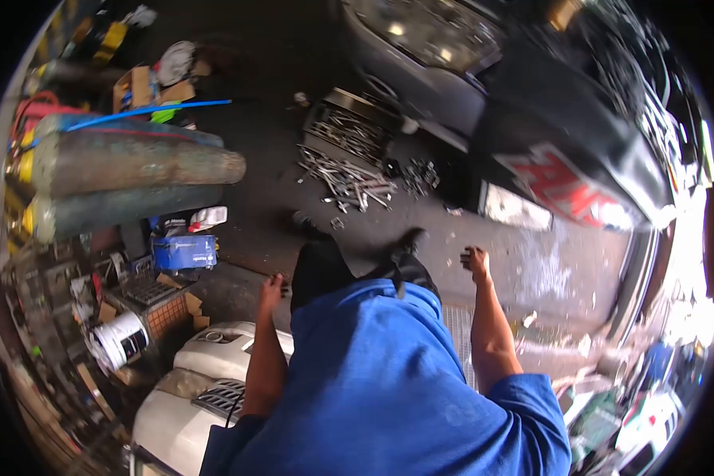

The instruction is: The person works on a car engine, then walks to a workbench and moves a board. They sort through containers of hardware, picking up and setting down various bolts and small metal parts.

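Observation:
My left hand (273, 292) hangs beside my left thigh with its fingers loosely apart and nothing visible in it. My right hand (476, 260) is held out from my right side. Its darkened fingers are slightly bent and apart, and I see nothing held in them. Neither hand touches an object. On the floor ahead of my feet lies a spread pile of wrenches (347, 179). Behind that pile stands an open metal toolbox (349, 119) full of more metal tools. Smaller dark metal pieces (419, 176) lie to the right of the pile.
Large gas cylinders (135, 163) lie at left, near a blue box (184, 252) and a white bucket (120, 339). A white vehicle part (184, 397) is close on my left. Ahead right are a dark car bumper (420, 87) and a black cover with red lettering (563, 135).

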{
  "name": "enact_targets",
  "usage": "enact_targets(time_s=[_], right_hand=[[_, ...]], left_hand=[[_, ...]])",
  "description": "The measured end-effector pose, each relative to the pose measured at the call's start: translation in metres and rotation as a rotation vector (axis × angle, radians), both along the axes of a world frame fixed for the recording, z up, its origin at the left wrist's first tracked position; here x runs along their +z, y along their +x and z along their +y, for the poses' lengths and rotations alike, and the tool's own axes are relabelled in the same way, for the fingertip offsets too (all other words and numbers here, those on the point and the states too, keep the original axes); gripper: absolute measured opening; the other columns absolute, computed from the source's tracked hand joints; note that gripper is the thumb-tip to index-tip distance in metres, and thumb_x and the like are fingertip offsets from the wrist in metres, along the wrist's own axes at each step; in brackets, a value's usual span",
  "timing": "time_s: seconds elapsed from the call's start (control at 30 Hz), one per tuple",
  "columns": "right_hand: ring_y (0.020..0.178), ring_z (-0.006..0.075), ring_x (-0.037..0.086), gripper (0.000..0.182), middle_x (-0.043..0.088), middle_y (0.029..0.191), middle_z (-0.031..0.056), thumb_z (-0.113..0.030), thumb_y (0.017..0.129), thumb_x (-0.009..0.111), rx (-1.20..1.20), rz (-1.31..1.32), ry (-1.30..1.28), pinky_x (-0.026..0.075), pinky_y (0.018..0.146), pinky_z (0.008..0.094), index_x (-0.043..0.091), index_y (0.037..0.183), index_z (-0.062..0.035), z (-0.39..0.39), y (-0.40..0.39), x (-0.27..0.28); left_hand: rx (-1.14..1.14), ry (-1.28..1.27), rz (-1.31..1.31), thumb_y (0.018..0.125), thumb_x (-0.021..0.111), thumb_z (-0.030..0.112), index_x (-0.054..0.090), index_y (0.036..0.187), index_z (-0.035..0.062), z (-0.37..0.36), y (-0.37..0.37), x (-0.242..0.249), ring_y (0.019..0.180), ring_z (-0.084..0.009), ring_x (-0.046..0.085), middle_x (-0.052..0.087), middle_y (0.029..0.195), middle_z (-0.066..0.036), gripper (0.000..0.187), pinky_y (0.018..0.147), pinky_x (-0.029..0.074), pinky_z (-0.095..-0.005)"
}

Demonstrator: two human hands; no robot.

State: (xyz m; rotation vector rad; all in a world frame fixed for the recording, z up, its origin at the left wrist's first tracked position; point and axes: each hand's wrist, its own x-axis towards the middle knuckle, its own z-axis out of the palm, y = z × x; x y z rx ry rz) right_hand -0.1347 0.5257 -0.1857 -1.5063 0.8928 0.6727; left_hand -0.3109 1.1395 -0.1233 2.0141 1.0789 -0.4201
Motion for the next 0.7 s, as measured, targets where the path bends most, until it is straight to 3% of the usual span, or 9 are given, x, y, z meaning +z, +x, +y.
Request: enact_targets(time_s=[0.07,0.13,0.17,0.23,0.3,0.37,0.43,0.57,0.7], right_hand=[[0.067,0.0191,0.067,0.027,0.071,0.085,0.013,-0.024,0.094,0.053,0.135,-0.021,-0.044,0.051,0.053,0.0298,0.064,0.107,-0.0028,0.033,0.009,-0.005],[0.065,0.0192,0.068,0.025,0.071,0.084,0.0135,-0.018,0.095,0.052,0.265,-0.029,-0.012,0.051,0.051,0.0302,0.065,0.109,-0.0017,0.065,0.022,-0.023],[0.064,0.0193,0.068,0.025,0.071,0.084,0.0137,-0.015,0.095,0.05,0.307,-0.022,0.053,0.051,0.05,0.0304,0.065,0.11,-0.0014,0.081,0.031,-0.034],[0.063,0.0205,0.068,0.024,0.071,0.083,0.0144,-0.009,0.094,0.048,0.499,-0.093,-0.026,0.052,0.049,0.0316,0.064,0.11,-0.0007,0.128,0.055,-0.035],[0.061,0.0221,0.068,0.025,0.07,0.081,0.0143,-0.014,0.094,0.051,0.924,-0.418,-0.271,0.053,0.05,0.0337,0.064,0.111,-0.0017,0.143,0.068,-0.114],[0.059,0.0241,0.067,0.029,0.07,0.08,0.0146,-0.022,0.093,0.055,0.278,0.073,-0.057,0.053,0.051,0.0348,0.063,0.113,-0.0034,0.231,0.116,-0.036],[0.063,0.0264,0.067,0.033,0.069,0.079,0.0139,-0.03,0.092,0.058,0.101,0.041,0.587,0.054,0.055,0.0383,0.063,0.114,-0.0054,0.253,0.142,-0.076],[0.078,0.0267,0.069,0.036,0.071,0.084,0.0141,-0.031,0.093,0.059,0.381,-0.019,0.169,0.055,0.07,0.0408,0.064,0.113,-0.0021,0.418,0.244,-0.014],[0.072,0.0201,0.068,0.037,0.072,0.085,0.0114,-0.035,0.093,0.058,0.778,-0.409,-0.229,0.052,0.065,0.0345,0.069,0.101,-0.0004,0.553,0.344,0.088]], left_hand=[[0.272,-0.383,0.112,0.091,0.061,0.047,0.066,0.105,-0.0046,0.009,-0.005,0.004,0.077,-0.0227,0.069,0.07,0.087,-0.016,0.053,0.068,0.054,-0.0363],[-0.38,0.023,0.054,0.091,0.061,0.047,0.065,0.107,-0.003,0.041,-0.026,-0.041,0.076,-0.026,0.07,0.07,0.083,-0.018,0.053,0.065,0.054,-0.0382],[-0.161,-0.211,0.188,0.093,0.059,0.047,0.066,0.106,-0.0015,0.044,-0.012,-0.027,0.077,-0.0296,0.071,0.071,0.083,-0.02,0.051,0.066,0.054,-0.0389],[-0.432,-0.053,0.118,0.088,0.058,0.033,0.066,0.107,0.002,0.073,-0.005,-0.053,0.086,-0.0338,0.068,0.069,0.092,-0.02,0.036,0.073,0.053,-0.0433],[-0.64,0.096,0.053,0.084,0.057,0.018,0.066,0.107,0.0056,0.116,0.029,-0.058,0.094,-0.038,0.065,0.067,0.101,-0.021,0.028,0.081,0.053,-0.0477],[0.058,-0.163,-0.11,0.084,0.057,0.019,0.067,0.101,0.0061,0.156,0.064,-0.06,0.094,-0.0401,0.065,0.067,0.099,-0.02,0.024,0.083,0.052,-0.0494],[-0.235,-0.076,-0.191,0.085,0.059,0.023,0.068,0.098,0.0036,0.216,0.101,-0.051,0.093,-0.041,0.065,0.069,0.098,-0.02,0.025,0.085,0.051,-0.0485],[0.186,-0.305,0.045,0.091,0.058,0.03,0.068,0.1,0.0012,0.318,0.208,0.002,0.091,-0.041,0.064,0.069,0.095,-0.021,0.032,0.083,0.051,-0.0452],[-0.032,0.076,-0.168,0.092,0.057,0.034,0.068,0.098,-0.0006,0.409,0.304,0.039,0.09,-0.0415,0.064,0.068,0.092,-0.024,0.037,0.082,0.049,-0.0456]])
